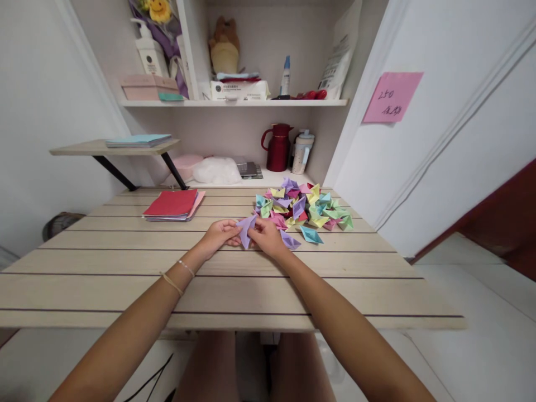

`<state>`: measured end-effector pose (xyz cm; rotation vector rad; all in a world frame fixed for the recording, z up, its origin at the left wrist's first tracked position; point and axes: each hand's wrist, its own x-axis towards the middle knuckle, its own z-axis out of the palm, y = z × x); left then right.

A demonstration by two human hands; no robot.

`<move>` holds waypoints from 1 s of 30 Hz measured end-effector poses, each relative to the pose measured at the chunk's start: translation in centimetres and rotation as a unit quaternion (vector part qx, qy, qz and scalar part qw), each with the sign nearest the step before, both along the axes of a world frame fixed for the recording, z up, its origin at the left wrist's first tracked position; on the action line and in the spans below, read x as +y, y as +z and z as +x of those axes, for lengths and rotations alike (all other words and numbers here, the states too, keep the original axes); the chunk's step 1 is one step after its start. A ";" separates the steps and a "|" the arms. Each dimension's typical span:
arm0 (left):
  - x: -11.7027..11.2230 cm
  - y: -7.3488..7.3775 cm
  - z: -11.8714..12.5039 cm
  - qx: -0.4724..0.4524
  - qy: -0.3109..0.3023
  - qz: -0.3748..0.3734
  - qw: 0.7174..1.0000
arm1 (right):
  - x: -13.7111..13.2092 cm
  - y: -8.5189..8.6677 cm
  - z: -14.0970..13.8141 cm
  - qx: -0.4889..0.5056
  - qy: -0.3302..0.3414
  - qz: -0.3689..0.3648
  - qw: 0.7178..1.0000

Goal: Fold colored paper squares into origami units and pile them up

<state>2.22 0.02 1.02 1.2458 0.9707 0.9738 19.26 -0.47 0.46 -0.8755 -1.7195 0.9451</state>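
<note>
Between my two hands, above the middle of the table, is a folded purple paper boat (246,231). My left hand (221,233) is closed on its left side, thumb on top. On the right side, my right hand (267,235) grips the same paper, its fingers partly hidden behind it. A heap of folded paper boats (298,207) in purple, yellow, green, blue, pink and red lies just beyond my right hand. Nearest to that hand are a purple boat (290,240) and a blue boat (311,234) at the front of the heap.
A stack of red and pink paper (171,205) lies at the table's left. Blue paper (138,140) rests on a small raised shelf (79,148). Behind the table stand a red jug (278,148) and a pale tumbler (302,152). A pink note (392,97) hangs on the right wall.
</note>
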 end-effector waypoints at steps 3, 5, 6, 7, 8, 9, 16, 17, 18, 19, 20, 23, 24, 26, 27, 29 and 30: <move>0.1 -0.1 -0.1 0.020 -0.011 -0.017 1.000 | -0.6 0.5 0.0 -0.052 -0.030 0.058 0.997; 0.1 -0.1 -0.1 0.029 -0.020 -0.027 0.999 | -0.9 0.8 0.0 -0.102 -0.082 0.103 0.986; 0.0 0.0 0.0 0.030 -0.023 -0.030 0.999 | -1.0 0.9 0.0 -0.126 -0.112 0.119 0.978; -0.1 0.0 0.0 0.028 -0.026 -0.031 0.999 | -1.1 1.0 0.0 -0.148 -0.140 0.129 0.971; -0.2 0.0 0.1 0.024 -0.031 -0.031 0.999 | -1.1 1.0 0.0 -0.166 -0.164 0.133 0.963; -0.3 0.1 0.3 0.019 -0.039 -0.030 0.999 | -1.1 1.1 0.1 -0.182 -0.183 0.133 0.957; -0.5 -0.2 0.8 0.005 -0.081 -0.018 0.997 | -0.9 1.0 0.2 -0.220 -0.230 0.120 0.940; -0.4 -0.3 0.8 0.005 -0.078 -0.016 0.997 | -0.8 0.9 0.2 -0.220 -0.237 0.118 0.939; -0.4 -0.4 0.8 0.005 -0.074 -0.015 0.997 | -0.7 0.8 0.2 -0.217 -0.241 0.115 0.939; -0.3 -0.5 0.8 0.006 -0.073 -0.014 0.997 | -0.6 0.8 0.2 -0.210 -0.239 0.114 0.941; -0.2 -0.6 0.7 0.007 -0.072 -0.014 0.997 | -0.5 0.7 0.2 -0.196 -0.229 0.113 0.947; 0.0 -0.7 0.6 0.012 -0.063 -0.013 0.998 | -0.2 0.5 0.2 -0.146 -0.171 0.107 0.968; 0.0 -0.8 0.6 0.015 -0.057 -0.013 0.998 | -0.1 0.4 0.2 -0.135 -0.154 0.103 0.973; 0.0 -0.8 0.5 0.024 -0.047 -0.014 0.999 | -0.1 0.4 0.2 -0.121 -0.140 0.095 0.978; -0.1 -0.8 0.5 0.027 -0.044 -0.015 0.999 | 0.0 0.3 0.2 -0.117 -0.138 0.093 0.979; -0.1 -0.7 0.5 0.026 -0.039 -0.015 0.999 | 0.1 0.2 0.1 -0.107 -0.134 0.092 0.981; -0.1 -0.7 0.6 0.021 -0.035 -0.015 0.999 | 0.1 0.2 0.1 -0.100 -0.129 0.090 0.982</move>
